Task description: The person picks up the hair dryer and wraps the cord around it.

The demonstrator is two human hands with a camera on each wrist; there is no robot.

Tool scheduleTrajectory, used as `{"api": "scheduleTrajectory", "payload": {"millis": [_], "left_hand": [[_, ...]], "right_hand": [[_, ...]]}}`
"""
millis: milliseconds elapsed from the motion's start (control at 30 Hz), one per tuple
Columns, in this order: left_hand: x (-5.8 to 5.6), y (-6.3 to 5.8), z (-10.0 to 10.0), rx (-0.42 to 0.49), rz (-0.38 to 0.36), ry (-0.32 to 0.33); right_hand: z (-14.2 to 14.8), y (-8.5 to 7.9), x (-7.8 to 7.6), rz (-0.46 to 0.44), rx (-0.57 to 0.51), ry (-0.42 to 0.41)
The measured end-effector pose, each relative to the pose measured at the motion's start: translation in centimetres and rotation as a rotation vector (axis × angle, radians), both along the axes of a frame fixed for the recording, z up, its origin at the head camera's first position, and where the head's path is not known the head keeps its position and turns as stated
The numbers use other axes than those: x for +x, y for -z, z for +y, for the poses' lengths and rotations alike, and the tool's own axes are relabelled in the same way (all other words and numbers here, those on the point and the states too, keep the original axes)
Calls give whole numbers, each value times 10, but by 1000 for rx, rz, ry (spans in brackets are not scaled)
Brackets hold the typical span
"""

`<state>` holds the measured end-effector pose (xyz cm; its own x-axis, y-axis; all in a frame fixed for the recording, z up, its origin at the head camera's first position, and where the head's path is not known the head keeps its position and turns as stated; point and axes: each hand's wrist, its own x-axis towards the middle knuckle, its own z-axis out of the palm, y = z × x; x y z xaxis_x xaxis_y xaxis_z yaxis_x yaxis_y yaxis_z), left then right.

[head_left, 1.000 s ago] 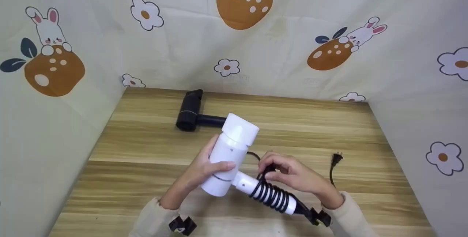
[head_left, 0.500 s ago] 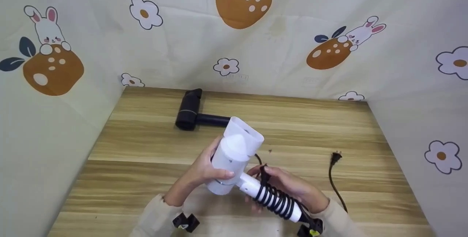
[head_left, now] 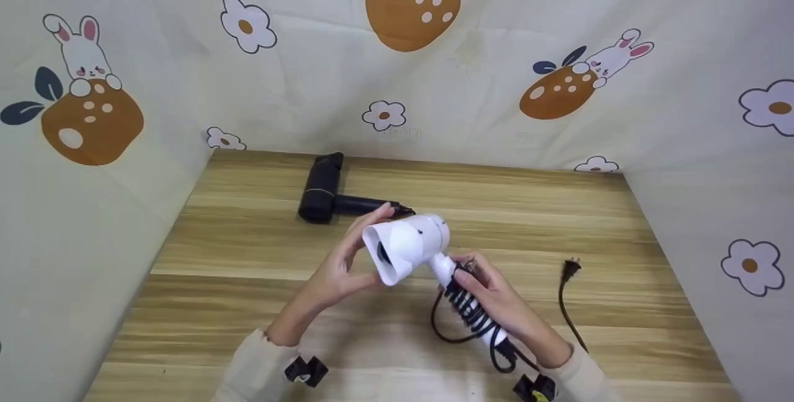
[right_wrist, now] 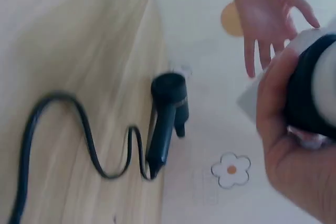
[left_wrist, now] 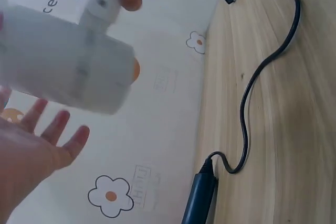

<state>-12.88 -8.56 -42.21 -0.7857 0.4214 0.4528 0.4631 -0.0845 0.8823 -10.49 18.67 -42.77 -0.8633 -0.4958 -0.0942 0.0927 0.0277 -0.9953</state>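
Observation:
A white hair dryer is held above the table, its nozzle pointing toward the lower left in the head view. My right hand grips its handle, round which a black cord is wound, with one loop hanging loose. Beside the nozzle, my left hand has its fingers spread; the left wrist view shows a gap between these fingers and the blurred white barrel. In the right wrist view, the fingers of my right hand curl round the handle, whose far side is hidden.
A black hair dryer lies at the back left of the wooden table. Its cord trails across the surface. A plug with its cord rests on the right. Patterned cloth stands around the table's back and sides.
The white hair dryer has turned so its nozzle swings from the back to the lower left. My left hand has let go of the barrel; my right hand has taken hold of the cord-wrapped handle.

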Motion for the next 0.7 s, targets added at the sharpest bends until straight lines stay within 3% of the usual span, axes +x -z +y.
{"api": "scheduleTrajectory", "payload": {"millis": [100, 267, 433, 700], "left_hand": [[-1, 4, -4, -15, -65, -98], [0, 12, -10, -43, -242, -226], [1, 20, -14, -84, -316, -259], [1, 29, -17, -170, -333, -270]], "right_hand": [[6, 5, -10, 102, 179, 200], [23, 20, -32, 206, 306, 410], [51, 41, -59, 201, 426, 537], [100, 77, -101, 148, 615, 696]]}}
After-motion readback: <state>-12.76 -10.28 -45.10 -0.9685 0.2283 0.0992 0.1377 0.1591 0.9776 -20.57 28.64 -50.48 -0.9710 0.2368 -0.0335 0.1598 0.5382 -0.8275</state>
